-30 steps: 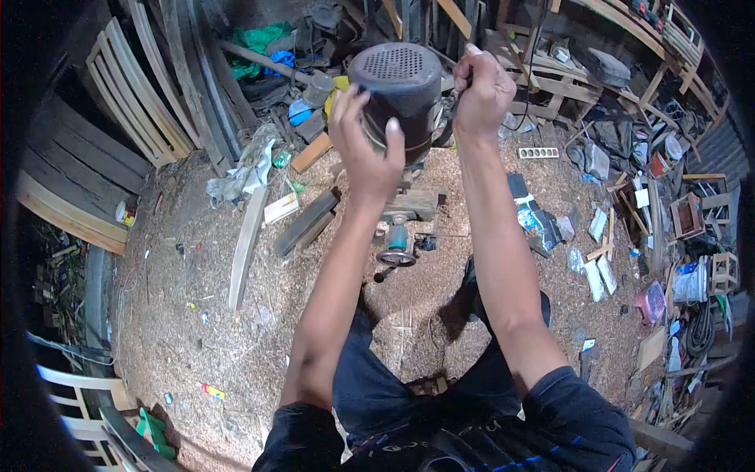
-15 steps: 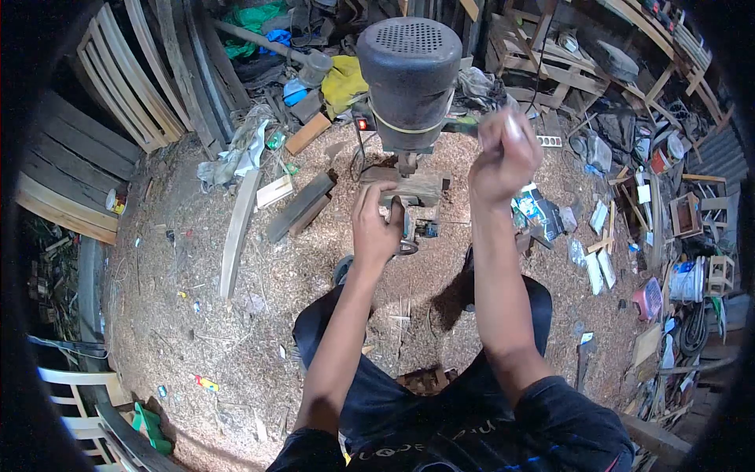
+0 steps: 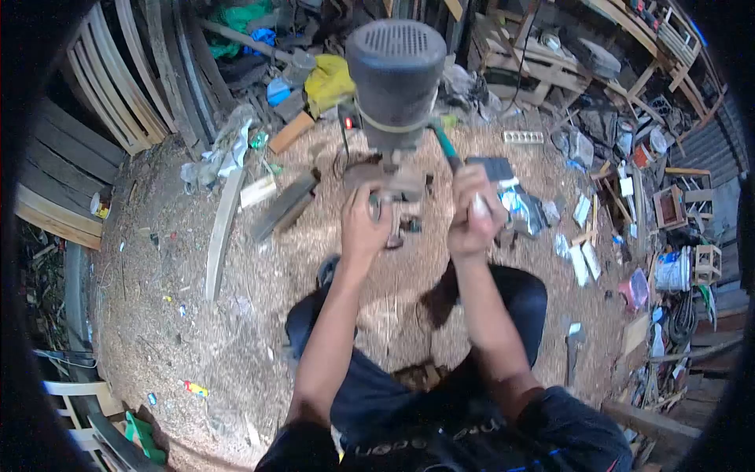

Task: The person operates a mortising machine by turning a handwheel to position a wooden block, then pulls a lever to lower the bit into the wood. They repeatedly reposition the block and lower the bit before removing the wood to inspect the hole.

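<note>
A dark drill press (image 3: 397,75) with a vented motor cap stands in front of me. Below its head lies a piece of wood (image 3: 405,185), blurred by motion. My left hand (image 3: 366,224) curls its fingers around the wood's near left side; the exact contact is partly hidden. My right hand (image 3: 476,212) is closed around the end of the press's green lever (image 3: 445,143), which slants down toward me from the right of the head.
A red switch light (image 3: 348,123) glows left of the press. Dark timber offcuts (image 3: 287,206) and a long curved board (image 3: 226,236) lie on the shaving-covered floor to the left. At right are a white bucket (image 3: 671,269), a pink container (image 3: 634,289) and scrap wood.
My right hand has come down and slightly left, pulling the lever lower. My left hand stays by the wood. The whole view has shifted a little left.
</note>
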`<state>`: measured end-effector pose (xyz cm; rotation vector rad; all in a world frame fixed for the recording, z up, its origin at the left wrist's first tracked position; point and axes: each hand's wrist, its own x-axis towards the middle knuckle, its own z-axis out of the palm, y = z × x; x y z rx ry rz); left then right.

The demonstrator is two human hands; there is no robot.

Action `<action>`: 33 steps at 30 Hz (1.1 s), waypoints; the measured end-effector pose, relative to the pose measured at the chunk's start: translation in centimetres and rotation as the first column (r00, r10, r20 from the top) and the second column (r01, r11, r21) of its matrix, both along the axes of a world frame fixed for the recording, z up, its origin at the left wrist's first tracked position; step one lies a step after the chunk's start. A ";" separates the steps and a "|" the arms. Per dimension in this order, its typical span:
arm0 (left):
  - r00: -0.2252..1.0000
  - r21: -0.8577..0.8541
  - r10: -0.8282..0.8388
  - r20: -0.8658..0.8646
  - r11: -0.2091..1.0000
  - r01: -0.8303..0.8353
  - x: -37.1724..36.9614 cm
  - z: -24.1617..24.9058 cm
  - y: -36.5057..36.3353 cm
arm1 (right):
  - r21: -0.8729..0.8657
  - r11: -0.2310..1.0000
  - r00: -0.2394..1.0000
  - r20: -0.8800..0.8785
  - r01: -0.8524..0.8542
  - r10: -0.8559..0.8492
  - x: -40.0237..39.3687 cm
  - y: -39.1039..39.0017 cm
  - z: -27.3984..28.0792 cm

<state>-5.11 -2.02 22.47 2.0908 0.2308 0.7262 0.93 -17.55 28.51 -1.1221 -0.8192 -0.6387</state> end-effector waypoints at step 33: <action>0.992 0.026 0.120 -0.048 0.993 -0.119 -1.4 -0.2 2.2 | -0.704 0.558 0.470 -0.710 -0.439 -0.525 0.2 -1.3 6.2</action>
